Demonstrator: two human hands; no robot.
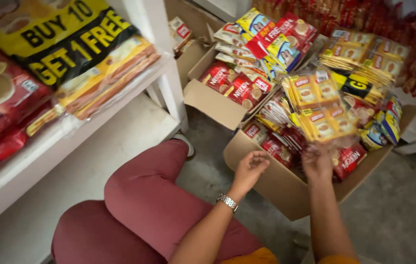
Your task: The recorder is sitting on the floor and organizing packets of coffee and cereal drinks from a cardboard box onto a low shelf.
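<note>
Yellow sachet pack (321, 113), clear-wrapped, is gripped from below by the right hand (316, 164), raised over the cardboard box (286, 183); the left hand (250, 167) hovers empty, fingers loosely curled, at the box's near edge; red packs (272, 146) fill the box; a white shelf (95, 117) stands well left of it.

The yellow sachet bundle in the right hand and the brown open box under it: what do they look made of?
Yellow sachet bundle: glossy printed plastic or foil sachets, seemingly in clear film, which glints. Brown open box: matte corrugated cardboard, judging by its dull folded flaps. The right hand grips the bundle from below.
</note>
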